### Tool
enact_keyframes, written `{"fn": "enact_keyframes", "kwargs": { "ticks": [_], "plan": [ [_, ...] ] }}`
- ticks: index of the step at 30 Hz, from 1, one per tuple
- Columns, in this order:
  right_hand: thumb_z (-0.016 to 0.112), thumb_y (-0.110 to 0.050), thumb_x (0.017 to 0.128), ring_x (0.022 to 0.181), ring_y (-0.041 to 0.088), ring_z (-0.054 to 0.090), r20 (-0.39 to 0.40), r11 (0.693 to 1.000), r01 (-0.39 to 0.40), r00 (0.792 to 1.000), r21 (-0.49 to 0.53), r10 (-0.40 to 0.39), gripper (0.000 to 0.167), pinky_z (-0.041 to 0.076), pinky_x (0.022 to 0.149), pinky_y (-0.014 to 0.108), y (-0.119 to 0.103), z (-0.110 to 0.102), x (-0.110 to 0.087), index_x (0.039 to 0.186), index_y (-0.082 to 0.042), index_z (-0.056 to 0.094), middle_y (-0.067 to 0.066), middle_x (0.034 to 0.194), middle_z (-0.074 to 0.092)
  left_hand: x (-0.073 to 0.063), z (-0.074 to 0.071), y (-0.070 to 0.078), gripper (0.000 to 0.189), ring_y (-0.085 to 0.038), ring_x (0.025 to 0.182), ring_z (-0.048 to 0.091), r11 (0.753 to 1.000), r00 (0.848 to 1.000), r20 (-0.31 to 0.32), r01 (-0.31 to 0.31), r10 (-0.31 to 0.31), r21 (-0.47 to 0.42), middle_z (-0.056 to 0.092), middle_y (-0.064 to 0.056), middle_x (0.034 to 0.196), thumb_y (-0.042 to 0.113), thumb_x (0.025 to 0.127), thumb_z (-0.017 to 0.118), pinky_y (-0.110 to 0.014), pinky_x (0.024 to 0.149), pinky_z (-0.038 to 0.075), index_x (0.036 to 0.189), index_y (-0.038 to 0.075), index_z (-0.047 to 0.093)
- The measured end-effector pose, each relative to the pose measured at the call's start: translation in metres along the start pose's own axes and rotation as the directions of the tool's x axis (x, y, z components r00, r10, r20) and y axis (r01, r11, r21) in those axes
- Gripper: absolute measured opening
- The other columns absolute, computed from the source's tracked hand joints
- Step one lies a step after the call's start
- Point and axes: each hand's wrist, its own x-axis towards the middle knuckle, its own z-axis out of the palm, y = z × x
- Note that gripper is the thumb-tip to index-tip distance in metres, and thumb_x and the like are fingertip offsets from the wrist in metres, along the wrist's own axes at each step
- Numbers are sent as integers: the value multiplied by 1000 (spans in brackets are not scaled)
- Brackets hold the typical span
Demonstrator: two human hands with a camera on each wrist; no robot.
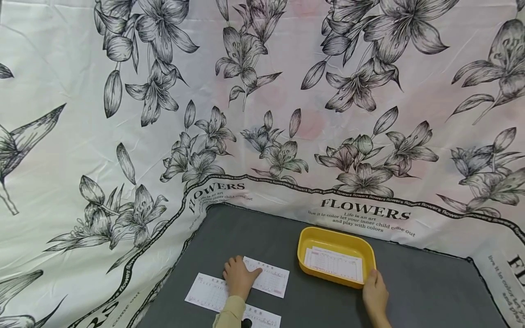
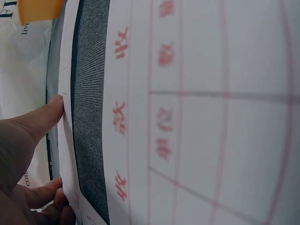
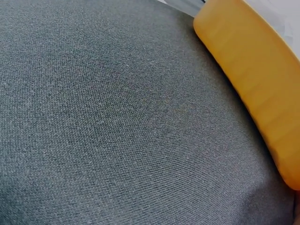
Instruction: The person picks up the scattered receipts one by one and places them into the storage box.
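My left hand [image 1: 241, 278] rests at the left end of a white receipt slip [image 1: 271, 279], its thumb reaching over the slip. In the left wrist view, the thumb [image 2: 40, 119] touches the slip's surface, well apart from the fingers. Two more receipt slips lie closer to me: one to the left [image 1: 205, 290], the other below [image 1: 264, 317], both partly covered by my forearm. At the right, my right hand [image 1: 376, 291] grips the near right corner of a yellow tray [image 1: 328, 276]. Several slips [image 1: 334, 265] lie inside the tray; its side wall [image 3: 258, 84] fills the right wrist view's upper right.
Dark grey cloth [image 1: 246, 237] covers the table. White fabric printed with flowers [image 1: 283, 155] hangs behind and along the left side, meeting the table at its edges. The tray stands near the far edge.
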Motion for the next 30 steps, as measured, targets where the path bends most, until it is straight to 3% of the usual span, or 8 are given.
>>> {"fn": "enact_keyframes", "kwargs": {
  "ticks": [3,8,13,21,30],
  "plan": [
    [13,-40,116,138,63,39,27,1000,-29,999,-5,30,69,32,116,73,-1,-1,1,151,13,39,45,151,41,1,-1,1,71,-41,101,54,1000,1000,-9,8,-8,-13,62,-22,108,37,68,102,-58,85,47,116,-4,68],
    [13,-40,116,135,63,43,27,1000,-29,999,-7,29,68,35,113,73,0,-1,2,149,13,41,44,148,43,2,-2,0,51,-42,105,57,995,998,-58,21,-26,-93,66,-19,109,20,75,98,-60,88,47,114,0,72],
    [13,-40,116,134,63,43,25,1000,-28,999,-8,28,68,35,113,73,0,1,0,148,13,42,45,147,44,2,-1,-4,29,-41,98,61,989,992,-127,-6,-12,-145,71,-13,93,5,79,90,-58,83,48,105,2,79],
    [14,-38,116,132,63,45,13,1000,-18,1000,0,18,66,37,110,73,-2,1,-2,144,12,45,45,144,46,-2,-2,-9,25,-42,89,65,984,984,-174,-13,-18,-177,76,-12,84,7,78,90,-58,78,49,100,-2,81],
    [12,-39,117,132,63,44,28,1000,-27,999,-11,27,68,36,111,73,-2,-1,2,147,14,41,45,145,44,1,-4,-9,13,-33,74,68,973,978,-206,-31,-17,-228,76,-8,79,0,79,87,-51,66,54,91,4,83]
  ]
}}
